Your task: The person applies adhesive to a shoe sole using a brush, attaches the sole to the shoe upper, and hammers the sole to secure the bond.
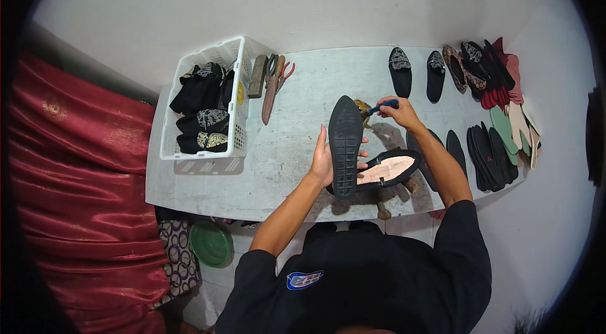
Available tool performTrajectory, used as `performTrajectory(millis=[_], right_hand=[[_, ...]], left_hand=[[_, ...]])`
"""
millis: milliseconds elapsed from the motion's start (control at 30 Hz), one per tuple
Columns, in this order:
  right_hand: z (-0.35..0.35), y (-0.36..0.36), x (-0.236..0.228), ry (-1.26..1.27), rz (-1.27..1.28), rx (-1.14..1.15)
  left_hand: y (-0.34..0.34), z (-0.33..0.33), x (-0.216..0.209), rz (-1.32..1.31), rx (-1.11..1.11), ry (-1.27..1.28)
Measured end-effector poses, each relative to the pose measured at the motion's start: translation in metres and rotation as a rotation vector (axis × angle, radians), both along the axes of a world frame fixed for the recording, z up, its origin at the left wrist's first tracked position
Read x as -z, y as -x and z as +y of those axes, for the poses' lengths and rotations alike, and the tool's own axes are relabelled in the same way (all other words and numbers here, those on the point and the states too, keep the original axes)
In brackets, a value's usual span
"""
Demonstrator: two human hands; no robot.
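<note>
Scuffed pale table [284, 145], white walls [328, 3]

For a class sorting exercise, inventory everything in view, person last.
Table: one, whitish, centre
Walls: two, whitish, back, right
Curtain: one, red, left
Basin: one, green, below table
Cloth: one, pale, ringed, beside basin
Basket: one, white, table's left
Shoe pieces: several, black, patterned, in basket
Block: one, greyish, beside basket
Hand tools: several, red, brown, beside block
Slippers: two, black, patterned, table's back
Shoe pile: several, mixed, back right
Flat pieces: several, black, green, cream, right
Open shoe: one, black, tan, centre
Sole: one, black, left hand
Held tool: one, blue, right hand
Unclear object: one, yellowish, behind sole
Forearms and hands: two each, bare, centre
Shirt: one, black, bottom
</note>
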State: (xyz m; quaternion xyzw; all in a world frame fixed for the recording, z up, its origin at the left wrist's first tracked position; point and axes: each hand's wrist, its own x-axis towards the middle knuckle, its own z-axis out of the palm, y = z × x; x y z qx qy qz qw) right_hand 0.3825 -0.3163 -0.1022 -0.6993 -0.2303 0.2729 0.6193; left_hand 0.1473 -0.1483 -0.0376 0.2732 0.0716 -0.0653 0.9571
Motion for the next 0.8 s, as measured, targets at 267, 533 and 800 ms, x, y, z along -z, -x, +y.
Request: performTrajectory(millis=[267, 533, 800], right_hand=[[0.003, 0.008, -0.024, -0.008, -0.071, 0.036], [-0.009, 0.029, -0.093, -0.444, 0.13, 0.307], [-0.021, 0.086, -0.153, -0.633, 0.149, 0.414]], left_hand=[[-0.002, 0.001, -0.004, -0.077, 0.04, -0.058], [-0.007, 0.002, -0.004, -0.153, 0.059, 0.032], [-0.01, -0.012, -0.012, -0.201, 0.057, -0.001]])
